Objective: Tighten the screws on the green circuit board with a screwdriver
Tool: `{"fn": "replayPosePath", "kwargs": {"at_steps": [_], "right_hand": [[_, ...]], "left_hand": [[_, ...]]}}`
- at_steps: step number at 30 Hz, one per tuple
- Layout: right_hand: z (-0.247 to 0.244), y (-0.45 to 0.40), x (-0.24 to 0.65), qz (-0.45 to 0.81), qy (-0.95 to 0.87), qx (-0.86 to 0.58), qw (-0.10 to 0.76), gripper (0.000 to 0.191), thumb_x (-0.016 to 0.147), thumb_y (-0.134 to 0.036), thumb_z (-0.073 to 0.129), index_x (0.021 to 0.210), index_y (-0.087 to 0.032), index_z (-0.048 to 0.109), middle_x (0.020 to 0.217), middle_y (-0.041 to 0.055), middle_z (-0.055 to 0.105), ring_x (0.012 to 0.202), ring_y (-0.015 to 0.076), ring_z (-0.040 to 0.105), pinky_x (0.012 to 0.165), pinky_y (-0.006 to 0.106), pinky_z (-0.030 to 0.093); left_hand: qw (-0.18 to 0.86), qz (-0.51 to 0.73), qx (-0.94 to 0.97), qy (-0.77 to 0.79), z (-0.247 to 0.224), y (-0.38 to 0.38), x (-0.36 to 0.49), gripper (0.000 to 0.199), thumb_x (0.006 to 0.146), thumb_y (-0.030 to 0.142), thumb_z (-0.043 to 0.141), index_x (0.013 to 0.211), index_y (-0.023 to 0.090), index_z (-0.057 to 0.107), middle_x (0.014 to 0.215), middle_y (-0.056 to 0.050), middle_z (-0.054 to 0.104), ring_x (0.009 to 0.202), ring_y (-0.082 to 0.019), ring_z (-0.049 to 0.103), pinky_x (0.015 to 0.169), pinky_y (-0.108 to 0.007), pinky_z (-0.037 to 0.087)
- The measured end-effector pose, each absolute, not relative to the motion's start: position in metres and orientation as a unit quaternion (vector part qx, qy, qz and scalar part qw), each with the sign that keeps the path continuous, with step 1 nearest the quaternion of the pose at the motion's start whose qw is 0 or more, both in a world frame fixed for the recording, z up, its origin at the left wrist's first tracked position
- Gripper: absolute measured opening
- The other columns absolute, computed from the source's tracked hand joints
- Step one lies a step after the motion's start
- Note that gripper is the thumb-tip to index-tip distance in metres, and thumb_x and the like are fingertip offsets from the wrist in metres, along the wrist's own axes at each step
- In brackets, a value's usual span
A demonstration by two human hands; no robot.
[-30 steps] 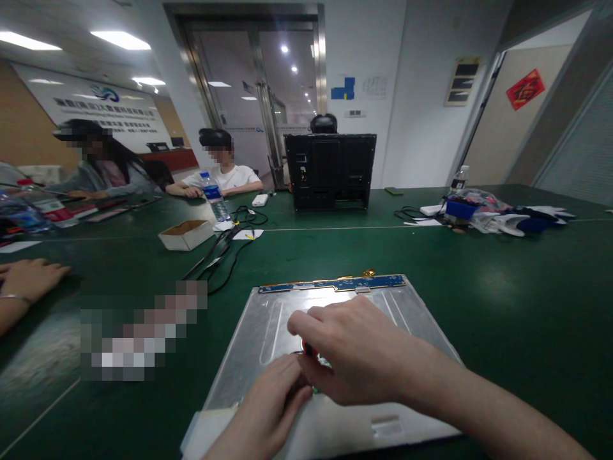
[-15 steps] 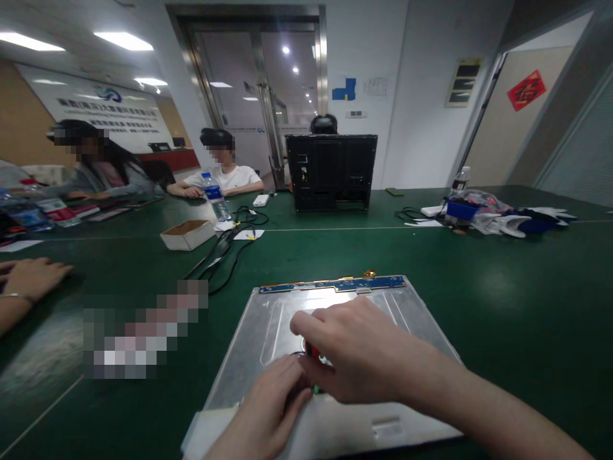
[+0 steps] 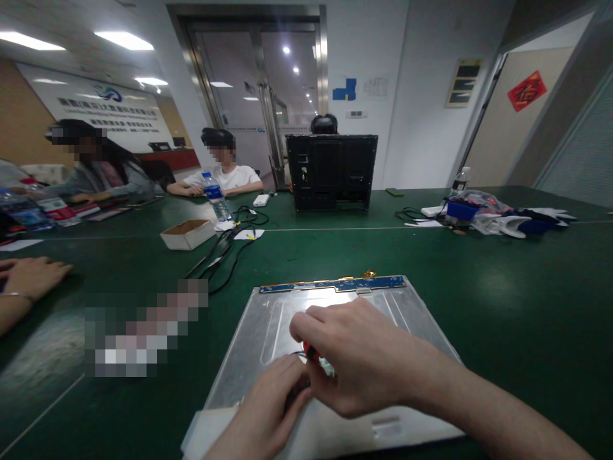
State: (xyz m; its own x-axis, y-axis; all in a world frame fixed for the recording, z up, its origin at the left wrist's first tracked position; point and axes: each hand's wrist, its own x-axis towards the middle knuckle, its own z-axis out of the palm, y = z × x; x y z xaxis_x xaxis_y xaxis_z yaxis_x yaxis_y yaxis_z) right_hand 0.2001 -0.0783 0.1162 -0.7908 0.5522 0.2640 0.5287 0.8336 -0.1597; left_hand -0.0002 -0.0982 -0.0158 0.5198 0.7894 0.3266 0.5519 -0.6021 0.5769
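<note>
A flat display panel [image 3: 258,338] with a silvery metal back lies before me, a blue circuit strip [image 3: 330,285] along its far edge. My right hand [image 3: 359,358] is closed round a red-and-black screwdriver [image 3: 310,351] over the panel's middle. Most of the handle and its tip are hidden by my fingers. Just left of it, my left hand [image 3: 272,396] rests on the panel with fingers curled together at the tool's lower end; what they pinch is hidden. A bit of green board [image 3: 327,366] and a thin dark wire show between the hands.
A black monitor back [image 3: 332,172] stands across the green table [image 3: 502,306]. Left of centre are a small white box [image 3: 188,235], black cables [image 3: 230,246] and a water bottle [image 3: 216,197]. A co-worker's hand [image 3: 36,281] rests at far left. Bags and gloves [image 3: 507,217] lie right.
My right hand has turned slightly and dipped at the wrist, and more of the screwdriver's red handle shows. My left hand has stayed almost where it was.
</note>
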Motion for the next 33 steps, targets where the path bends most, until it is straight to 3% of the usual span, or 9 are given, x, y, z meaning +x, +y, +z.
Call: {"fn": "replayPosePath", "kwargs": {"at_steps": [6,33], "right_hand": [[0.112,-0.076,0.198,-0.002,-0.937,-0.311,0.155,0.014,0.088,-0.029,0.047,0.097,-0.019,0.052,0.078,0.0013,0.067,0.057,0.0139,0.052,0.047,0.029,0.017],[0.107,-0.074,0.195,-0.008,-0.938,-0.298,0.176,0.013,0.087,-0.029,0.050,0.094,-0.019,0.053,0.074,0.0002,0.067,0.056,0.0132,0.053,0.046,0.028,0.017]], "left_hand": [[0.213,0.281,0.855,0.381,-0.023,-0.095,-0.003,0.016,0.089,0.014,0.047,0.097,0.023,0.058,0.097,-0.004,0.067,0.089,-0.021,0.064,0.078,-0.030,0.051],[0.213,0.278,0.848,0.399,-0.026,-0.098,-0.005,0.018,0.088,0.014,0.048,0.098,0.022,0.060,0.095,-0.005,0.068,0.086,-0.022,0.064,0.077,-0.031,0.051]]}}
